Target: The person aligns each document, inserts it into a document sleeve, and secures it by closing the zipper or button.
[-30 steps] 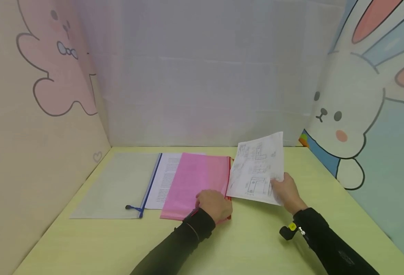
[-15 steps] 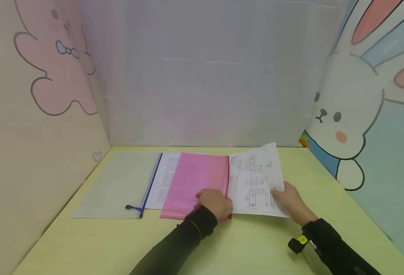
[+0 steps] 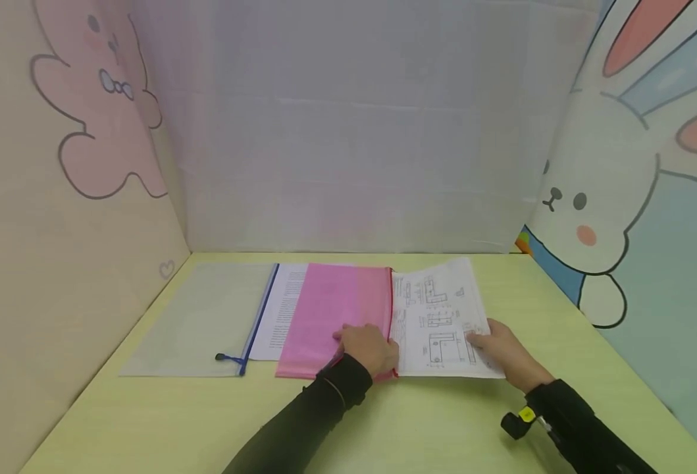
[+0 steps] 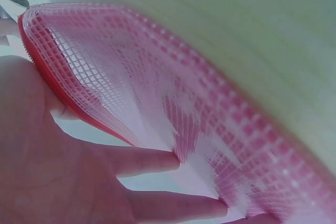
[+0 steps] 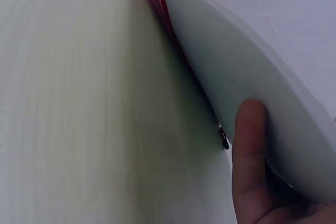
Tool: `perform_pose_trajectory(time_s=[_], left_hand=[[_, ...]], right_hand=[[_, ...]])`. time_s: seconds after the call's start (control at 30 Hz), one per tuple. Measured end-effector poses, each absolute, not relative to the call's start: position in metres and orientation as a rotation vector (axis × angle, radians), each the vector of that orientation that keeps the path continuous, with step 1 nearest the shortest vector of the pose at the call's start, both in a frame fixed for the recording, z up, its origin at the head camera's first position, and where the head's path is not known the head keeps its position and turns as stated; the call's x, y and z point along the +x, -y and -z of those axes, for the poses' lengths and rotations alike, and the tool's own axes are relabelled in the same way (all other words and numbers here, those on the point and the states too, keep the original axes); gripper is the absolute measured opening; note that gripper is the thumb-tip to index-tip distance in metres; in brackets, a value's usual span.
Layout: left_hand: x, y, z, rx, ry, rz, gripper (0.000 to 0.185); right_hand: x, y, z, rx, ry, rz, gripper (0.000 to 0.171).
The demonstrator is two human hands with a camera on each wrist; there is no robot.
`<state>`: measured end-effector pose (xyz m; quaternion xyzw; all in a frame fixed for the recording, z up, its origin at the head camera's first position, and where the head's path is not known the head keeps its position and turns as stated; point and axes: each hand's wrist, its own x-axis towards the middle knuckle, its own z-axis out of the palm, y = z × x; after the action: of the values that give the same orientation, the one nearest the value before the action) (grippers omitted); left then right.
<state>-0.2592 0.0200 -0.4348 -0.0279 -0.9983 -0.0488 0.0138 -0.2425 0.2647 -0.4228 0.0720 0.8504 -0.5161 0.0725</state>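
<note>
A pink mesh zipper pouch [image 3: 327, 306] lies mid-table, its red zipper edge [image 3: 391, 299] facing right. My left hand [image 3: 368, 349] grips it near the lower zipper corner. In the left wrist view, its fingers [image 4: 178, 205] reach along the mesh and dent it, and the thumb is partly hidden behind the zipper edge. White sheets with technical drawings [image 3: 434, 293] meet the pouch's mouth with their left edge. My right hand [image 3: 508, 355] pinches their lower right side, thumb on the printed face. The right wrist view shows the sheets bowed, with a finger [image 5: 249, 150] against their underside.
Left of the pouch lies a clear pouch [image 3: 206, 316] with a blue zipper [image 3: 263, 309] and a dark pull [image 3: 222, 357]. A white printed page [image 3: 285, 296] lies between, partly under the pink pouch. A white wall sheet [image 3: 348, 131] backs the pale yellow table [image 3: 431, 428].
The right hand has lowered the sheets and brought their left edge to the red zipper edge, flattening them toward the table. The left hand stays on the pink pouch.
</note>
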Motion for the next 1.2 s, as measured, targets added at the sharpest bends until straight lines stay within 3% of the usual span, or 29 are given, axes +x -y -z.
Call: perform_pose_trajectory(time_s=[0.43,0.67,1.2], left_hand=[[-0.258,-0.023,0.435,0.054,3.141,0.134,0.064],[-0.259,-0.026,0.435,0.21,3.198,0.343,0.07],[-0.26,-0.027,0.438,0.132,3.227,0.342,0.074]], right_hand=[[-0.258,-0.268,0.431,0.18,-2.501,1.559,0.049],[-0.262,-0.261,0.43,0.195,-2.494,1.548,0.048],[-0.27,-0.269,0.428,0.096,-2.293,1.611,0.05]])
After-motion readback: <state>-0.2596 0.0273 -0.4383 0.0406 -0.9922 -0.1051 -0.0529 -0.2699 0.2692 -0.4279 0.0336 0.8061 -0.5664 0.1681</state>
